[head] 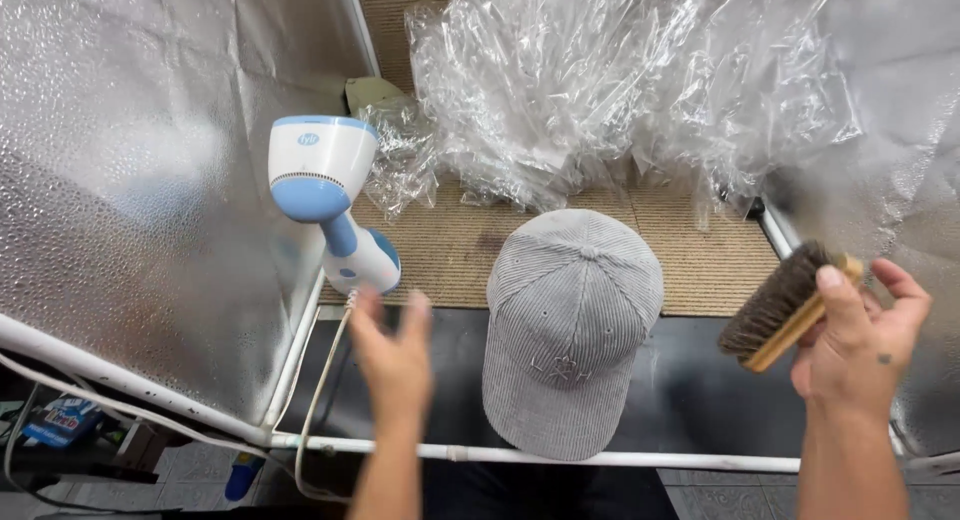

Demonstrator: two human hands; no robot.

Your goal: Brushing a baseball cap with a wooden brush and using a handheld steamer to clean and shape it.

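Silvery reflective panels (130,180) walled in the work area on the left and right, framed by white tubes (620,458), and a heap of crumpled clear plastic bags (600,80) filled the back of the space. Below the heap lay a tan woven mat (700,260), and in front of it a dark surface (700,380). A grey corduroy cap (570,325) sat in the middle, its crown on the edge of the mat and its brim pointing toward the person, over the dark surface. To the cap's left, a white and blue handheld steamer (325,200) stood out from the left panel, head up and tilted, with its white cord (320,400) trailing down past the front tube. The left hand (395,355) hung open just below the steamer's handle, fingers (362,315) spread and blurred, holding nothing; whether it touched the handle could not be told. The right hand (860,340) was well to the right of the cap, its fingers (835,300) closed around the wooden back of a dark-bristled brush (785,305), bristles facing left toward the cap but apart from it.
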